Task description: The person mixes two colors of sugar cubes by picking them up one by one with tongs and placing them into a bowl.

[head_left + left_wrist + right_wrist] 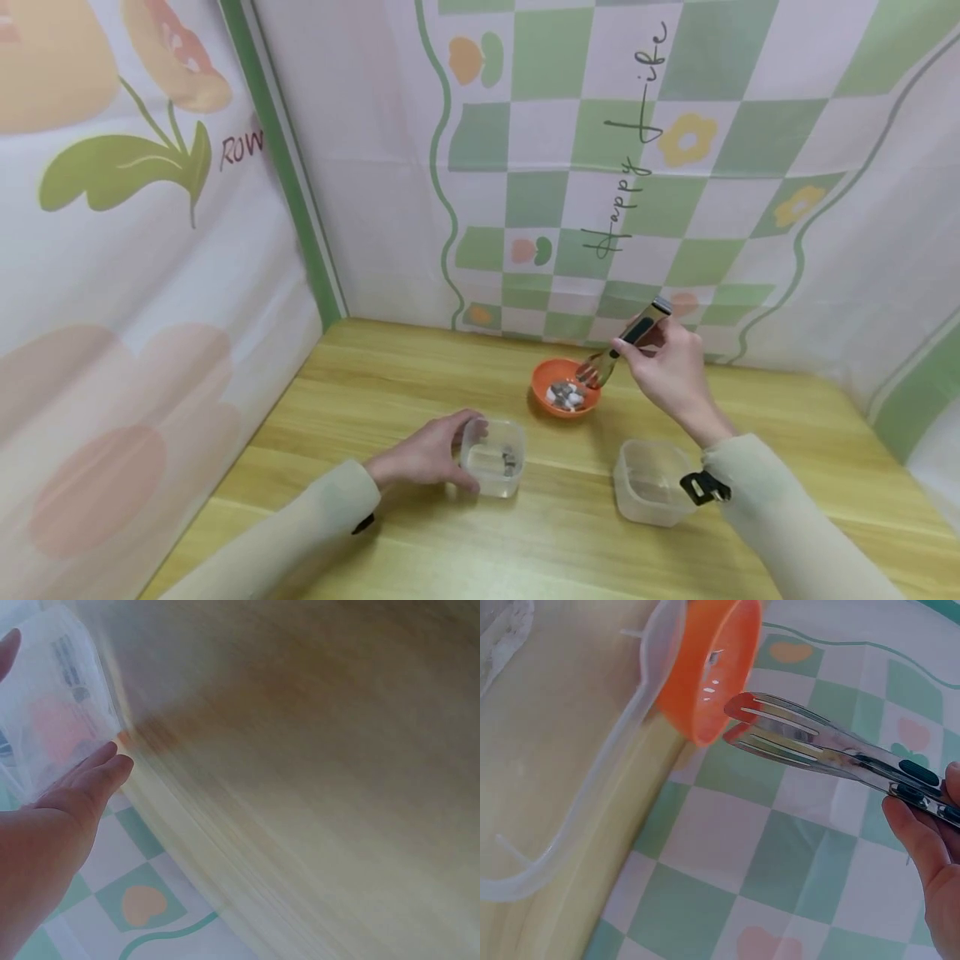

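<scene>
My right hand [671,367] grips metal tongs [637,329] with dark pads on the handles. Their slotted tips hang over the rim of an orange bowl [538,392], slightly apart in the right wrist view, with nothing seen between them. White and grey small pieces [566,395] lie in the bowl. My left hand [431,454] holds a clear plastic container [480,479] by its side, thumb near and fingers at the far side. A few small grey pieces [509,461] are inside that container, towards its right.
A second clear plastic container [648,510] stands on the wooden table [420,542] under my right forearm. Behind the bowl hangs a green-and-white checked cloth [547,200]. Another printed cloth [150,283] closes off the left side.
</scene>
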`<state>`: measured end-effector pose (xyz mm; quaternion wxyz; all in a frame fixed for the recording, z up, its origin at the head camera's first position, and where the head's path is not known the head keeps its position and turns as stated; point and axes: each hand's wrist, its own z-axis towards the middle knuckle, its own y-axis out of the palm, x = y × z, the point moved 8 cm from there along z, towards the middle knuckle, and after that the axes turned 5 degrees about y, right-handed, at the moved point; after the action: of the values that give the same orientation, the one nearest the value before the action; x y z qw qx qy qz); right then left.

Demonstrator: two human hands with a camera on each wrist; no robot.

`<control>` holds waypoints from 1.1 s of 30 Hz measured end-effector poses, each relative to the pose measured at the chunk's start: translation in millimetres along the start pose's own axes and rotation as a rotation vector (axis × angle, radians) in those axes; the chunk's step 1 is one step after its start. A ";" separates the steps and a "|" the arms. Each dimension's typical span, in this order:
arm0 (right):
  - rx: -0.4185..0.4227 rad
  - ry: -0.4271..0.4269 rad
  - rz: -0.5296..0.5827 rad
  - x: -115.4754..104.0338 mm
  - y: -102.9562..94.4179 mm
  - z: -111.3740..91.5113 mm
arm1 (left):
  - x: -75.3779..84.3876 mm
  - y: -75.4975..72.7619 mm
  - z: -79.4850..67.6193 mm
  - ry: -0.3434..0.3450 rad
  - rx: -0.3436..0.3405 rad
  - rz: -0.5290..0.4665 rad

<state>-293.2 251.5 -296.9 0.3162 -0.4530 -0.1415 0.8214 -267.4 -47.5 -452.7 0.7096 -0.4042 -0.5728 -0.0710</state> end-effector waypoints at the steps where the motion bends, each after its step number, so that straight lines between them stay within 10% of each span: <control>1: 0.001 0.000 0.002 -1.4 -0.9 -0.8 | -0.1 0.2 -0.3 -0.002 0.001 0.001; 17: 0.019 -0.100 0.149 -52.6 -6.9 -27.8 | -1.0 0.1 1.0 0.002 -0.002 -0.010; 33: -0.142 -0.250 0.337 -109.1 25.2 -63.6 | -2.7 0.9 2.6 0.005 -0.006 -0.007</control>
<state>-207.5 158.2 -273.5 0.1218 -0.3860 -0.1596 0.9004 -269.8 -46.2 -455.4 0.7095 -0.4041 -0.5722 -0.0761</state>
